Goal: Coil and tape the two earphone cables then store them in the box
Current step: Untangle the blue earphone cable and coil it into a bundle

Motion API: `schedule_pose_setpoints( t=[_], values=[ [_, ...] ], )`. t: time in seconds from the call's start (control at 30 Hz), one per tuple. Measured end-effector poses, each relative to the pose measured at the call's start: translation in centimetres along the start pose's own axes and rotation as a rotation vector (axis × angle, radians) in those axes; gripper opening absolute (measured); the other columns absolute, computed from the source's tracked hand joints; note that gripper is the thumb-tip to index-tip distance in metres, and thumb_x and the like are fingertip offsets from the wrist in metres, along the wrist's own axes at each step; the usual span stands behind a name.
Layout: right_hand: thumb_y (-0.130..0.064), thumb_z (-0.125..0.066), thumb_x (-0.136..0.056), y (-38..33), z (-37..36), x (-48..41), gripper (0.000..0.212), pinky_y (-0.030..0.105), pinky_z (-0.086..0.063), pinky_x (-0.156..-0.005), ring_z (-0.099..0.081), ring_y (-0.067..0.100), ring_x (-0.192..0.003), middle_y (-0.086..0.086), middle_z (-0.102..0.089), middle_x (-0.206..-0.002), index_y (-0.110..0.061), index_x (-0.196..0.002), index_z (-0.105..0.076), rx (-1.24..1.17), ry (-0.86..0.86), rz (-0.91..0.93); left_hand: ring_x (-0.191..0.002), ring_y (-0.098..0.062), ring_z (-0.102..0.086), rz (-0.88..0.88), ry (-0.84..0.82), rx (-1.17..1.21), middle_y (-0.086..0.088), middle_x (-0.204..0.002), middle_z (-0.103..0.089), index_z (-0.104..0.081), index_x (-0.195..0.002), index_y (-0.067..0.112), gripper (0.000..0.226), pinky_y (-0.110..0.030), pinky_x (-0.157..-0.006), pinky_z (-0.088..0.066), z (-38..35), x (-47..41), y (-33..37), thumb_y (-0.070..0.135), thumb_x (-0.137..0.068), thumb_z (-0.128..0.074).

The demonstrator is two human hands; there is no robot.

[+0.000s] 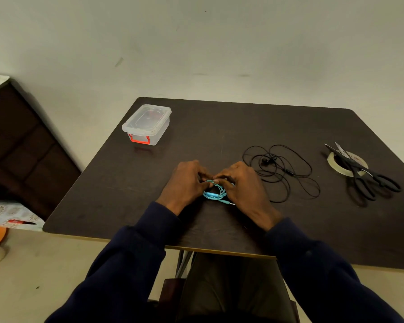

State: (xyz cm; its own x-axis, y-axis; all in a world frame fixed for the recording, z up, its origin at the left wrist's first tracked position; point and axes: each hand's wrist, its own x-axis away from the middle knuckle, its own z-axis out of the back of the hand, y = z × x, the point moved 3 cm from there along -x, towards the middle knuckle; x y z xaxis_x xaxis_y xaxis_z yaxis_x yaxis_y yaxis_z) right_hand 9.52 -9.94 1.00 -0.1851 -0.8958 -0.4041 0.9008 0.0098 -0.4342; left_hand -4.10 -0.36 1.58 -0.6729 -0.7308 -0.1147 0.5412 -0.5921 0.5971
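The coil of turquoise earphone cable (pixel 216 194) sat between my left hand (pixel 184 180) and right hand (pixel 243 185), both pinching its upper loops with curled fingers. The white tape roll (pixel 330 160) lay well to the right, nearer my right hand, beyond the loose black earphone cable (pixel 280 171). The lidded clear plastic box (pixel 147 124) stood back-left on the dark brown counter (pixel 219 127).

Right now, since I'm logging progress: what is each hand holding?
Left hand: pinching the blue earphone cable.
Right hand: pinching it too.
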Motion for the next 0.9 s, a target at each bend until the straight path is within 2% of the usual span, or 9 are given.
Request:
schedule_pose_setpoints(
  t=[0.13, 0.2, 0.33, 0.43, 0.57, 0.7, 0.9],
  values=[
    [-0.030, -0.068, -0.095, 0.7, 0.0, 0.8, 0.025, 0.028, -0.051, -0.086, -0.056, 0.008, -0.101, -0.005, -0.072, -0.109, -0.020, -0.117, -0.072, -0.059, -0.050, -0.005, -0.074, -0.008, -0.065, 0.010, 0.034, 0.012, 0.003, -0.088, -0.072, -0.082, -0.088, 0.022, 0.008, -0.026, -0.070, -0.057, 0.3, 0.2, -0.2, 0.019, -0.081, -0.084],
    [-0.031, -0.069, -0.093, 1.0, 0.0, 0.9, 0.026, 0.028, -0.049, -0.089, -0.055, 0.009, -0.103, -0.004, -0.070, -0.110, -0.018, -0.116, -0.072, -0.059, -0.073, -0.006, -0.076, -0.008, -0.065, 0.014, 0.029, -0.007, 0.005, -0.090, -0.070, -0.081, -0.087, 0.020, 0.006, -0.025, -0.070, -0.058, 0.4, 0.3, -0.2, 0.019, -0.081, -0.084],
    [-0.029, -0.067, -0.095, 1.5, 0.4, 0.7, 0.016, 0.026, -0.045, -0.085, -0.055, 0.010, -0.098, -0.005, -0.064, -0.102, -0.019, -0.105, -0.075, -0.081, -0.088, 0.014, -0.076, -0.007, -0.062, -0.001, 0.061, -0.048, 0.009, -0.087, -0.065, -0.078, -0.077, 0.018, 0.005, -0.024, -0.070, -0.056, 0.5, 0.4, 0.0, 0.017, -0.081, -0.081],
    [-0.026, -0.061, -0.098, 1.8, 0.5, 0.8, 0.018, 0.024, -0.041, -0.082, -0.052, 0.010, -0.098, -0.006, -0.062, -0.102, -0.018, -0.108, -0.074, -0.086, -0.122, 0.025, -0.069, -0.003, -0.060, 0.000, 0.076, -0.052, 0.012, -0.079, -0.062, -0.076, -0.073, 0.018, 0.009, -0.012, -0.061, -0.049, 0.6, 0.5, 0.0, 0.014, -0.081, -0.079],
    [-0.019, -0.058, -0.098, 2.1, 0.7, 1.0, 0.026, 0.017, -0.038, -0.088, -0.051, 0.009, -0.106, -0.009, -0.060, -0.109, -0.022, -0.121, -0.071, -0.144, -0.174, 0.029, -0.064, -0.001, -0.062, 0.007, 0.041, -0.013, 0.009, -0.078, -0.069, -0.080, -0.085, 0.019, 0.006, -0.010, -0.058, -0.047, 0.4, 0.7, -0.3, 0.013, -0.084, -0.079],
    [-0.016, -0.059, -0.094, 2.0, 0.8, 1.1, 0.035, 0.017, -0.036, -0.088, -0.049, 0.009, -0.108, -0.010, -0.059, -0.113, -0.022, -0.127, -0.069, -0.161, -0.196, 0.023, -0.057, -0.002, -0.059, -0.011, 0.044, 0.083, 0.007, -0.075, -0.070, -0.077, -0.110, 0.025, 0.030, -0.008, -0.057, -0.044, 0.3, 1.1, -0.4, 0.008, -0.085, -0.076],
    [-0.021, -0.065, -0.094, 2.2, 0.6, 1.1, 0.037, 0.014, -0.034, -0.091, -0.047, 0.008, -0.115, -0.009, -0.057, -0.122, -0.021, -0.131, -0.066, -0.125, -0.224, 0.037, -0.064, -0.006, -0.055, -0.015, 0.037, 0.083, 0.012, -0.092, -0.062, -0.077, -0.111, 0.030, 0.028, -0.012, -0.054, -0.039, 0.1, 1.1, -0.5, 0.015, -0.088, -0.076]
  ],
)
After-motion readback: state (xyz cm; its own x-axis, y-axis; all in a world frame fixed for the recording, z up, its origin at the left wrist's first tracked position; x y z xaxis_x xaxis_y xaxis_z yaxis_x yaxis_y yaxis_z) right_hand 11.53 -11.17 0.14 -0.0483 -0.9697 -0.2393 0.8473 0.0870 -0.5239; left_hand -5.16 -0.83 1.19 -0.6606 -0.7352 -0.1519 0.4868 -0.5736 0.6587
